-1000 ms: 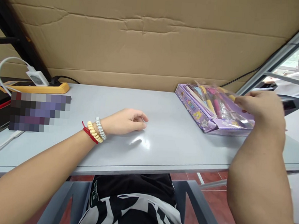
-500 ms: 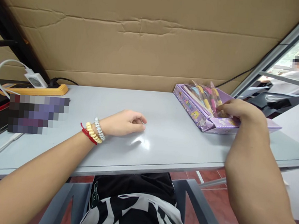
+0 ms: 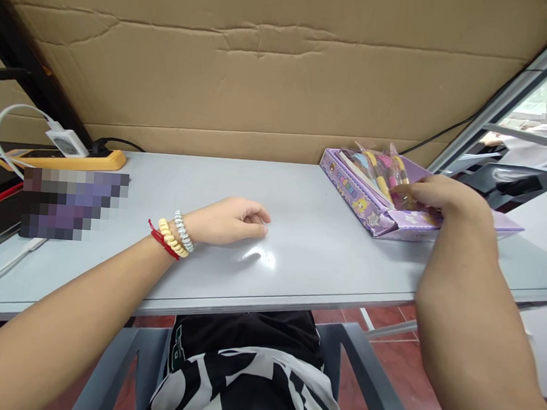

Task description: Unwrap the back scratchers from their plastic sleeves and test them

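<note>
My left hand point(image 3: 228, 220) rests on the grey tabletop point(image 3: 292, 262), its fingers loosely bent and the thumb apart from them, with nothing in it. Over the right side of the table, my right hand point(image 3: 447, 195) reaches into a purple patterned cardboard box point(image 3: 358, 195). The box lies open and contains several pens point(image 3: 379, 178) with yellow and pink barrels in clear plastic wrappers. My right thumb side is down among the wrapped pens near the box's front. The other fingers are mostly hidden, so I cannot see whether they grip anything.
At the left are a yellow power strip point(image 3: 103, 160) with a white charger point(image 3: 68, 141), a white cable point(image 3: 9, 268) and a blurred purple object point(image 3: 62, 206). A cardboard panel point(image 3: 243, 97) stands behind the table. Metal frame bars point(image 3: 500, 111) rise at right; another person sits beyond.
The view has shifted slightly. My right hand stays in the box, its fingers a little further down among the wrapped pens. My left hand has not visibly moved on the table.
</note>
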{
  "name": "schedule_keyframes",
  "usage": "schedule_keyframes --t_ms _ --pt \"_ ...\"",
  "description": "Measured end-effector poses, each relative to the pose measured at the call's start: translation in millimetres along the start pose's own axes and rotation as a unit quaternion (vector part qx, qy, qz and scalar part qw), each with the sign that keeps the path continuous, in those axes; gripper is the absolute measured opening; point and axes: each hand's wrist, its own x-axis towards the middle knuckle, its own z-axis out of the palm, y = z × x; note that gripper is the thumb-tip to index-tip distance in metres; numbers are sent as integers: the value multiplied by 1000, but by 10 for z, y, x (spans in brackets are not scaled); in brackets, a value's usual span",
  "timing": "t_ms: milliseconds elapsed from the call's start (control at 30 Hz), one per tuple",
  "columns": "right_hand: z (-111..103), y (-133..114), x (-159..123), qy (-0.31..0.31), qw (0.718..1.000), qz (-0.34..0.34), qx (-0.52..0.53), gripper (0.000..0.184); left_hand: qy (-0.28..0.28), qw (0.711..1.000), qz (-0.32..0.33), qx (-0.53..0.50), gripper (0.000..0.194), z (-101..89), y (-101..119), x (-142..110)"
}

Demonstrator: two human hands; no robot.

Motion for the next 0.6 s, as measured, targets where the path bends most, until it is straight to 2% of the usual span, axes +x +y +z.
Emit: schedule_keyframes --t_ms 67,400,600 --pt "-10 -18 -17 -27 999 43 1 38 -3 1000 -1 1 41 -1 -5 1" --pt "-33 -124 -181 -31 999 37 -10 36 -12 1000 -5 -8 44 2 -19 7" --pt "-6 -98 -141 -31 999 25 7 36 -13 1000 -9 -10 42 6 -17 14"
